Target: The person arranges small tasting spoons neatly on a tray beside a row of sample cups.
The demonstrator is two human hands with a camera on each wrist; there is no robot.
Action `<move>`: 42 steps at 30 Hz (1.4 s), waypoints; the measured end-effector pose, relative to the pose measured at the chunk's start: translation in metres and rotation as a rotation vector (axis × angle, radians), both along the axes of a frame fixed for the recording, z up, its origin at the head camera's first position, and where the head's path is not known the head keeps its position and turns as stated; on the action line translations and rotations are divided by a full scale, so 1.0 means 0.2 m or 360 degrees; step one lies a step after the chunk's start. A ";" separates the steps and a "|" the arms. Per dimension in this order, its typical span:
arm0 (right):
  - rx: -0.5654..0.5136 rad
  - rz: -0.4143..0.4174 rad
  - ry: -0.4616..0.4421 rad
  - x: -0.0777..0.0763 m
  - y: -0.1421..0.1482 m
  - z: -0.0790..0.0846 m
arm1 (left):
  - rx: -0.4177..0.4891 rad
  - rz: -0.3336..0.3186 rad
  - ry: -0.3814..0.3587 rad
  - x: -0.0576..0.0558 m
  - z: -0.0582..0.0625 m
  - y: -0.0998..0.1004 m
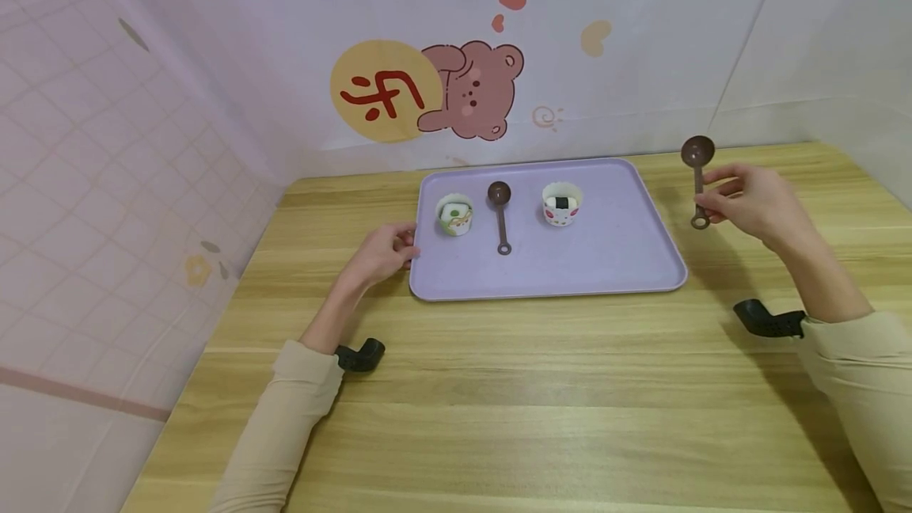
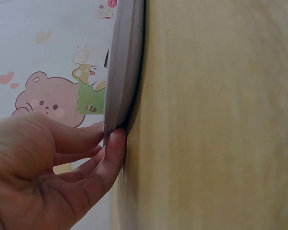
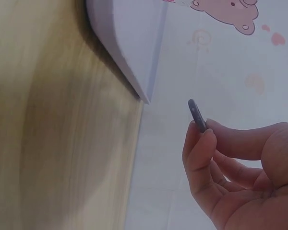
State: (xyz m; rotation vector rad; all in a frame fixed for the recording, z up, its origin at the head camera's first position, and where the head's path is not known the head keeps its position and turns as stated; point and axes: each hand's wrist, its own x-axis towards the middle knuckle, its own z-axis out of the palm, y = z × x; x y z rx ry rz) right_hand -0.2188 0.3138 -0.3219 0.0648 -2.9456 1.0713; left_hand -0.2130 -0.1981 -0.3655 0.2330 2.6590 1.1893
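Observation:
My right hand pinches the handle of a brown measuring spoon, held bowl-up to the right of the lilac tray. In the right wrist view, thumb and fingertips meet on the handle, its bowl out of sight. At the tray's left edge is my left hand; the left wrist view has its thumb and a finger pinching the rim. On the tray lie a second brown measuring spoon, a green-patterned paper cup and a red-patterned paper cup, each cup containing a small white piece.
The tray rests on a wood-grain table near the back wall, which carries a printed bear. A pale gridded wall borders the table's left side. Black wrist mounts protrude from both cuffs.

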 end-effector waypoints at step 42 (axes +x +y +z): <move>-0.0111 0.0089 0.0034 -0.04 -0.19 0.01 | 0.0006 0.0007 0.0000 0.00 -0.01 0.00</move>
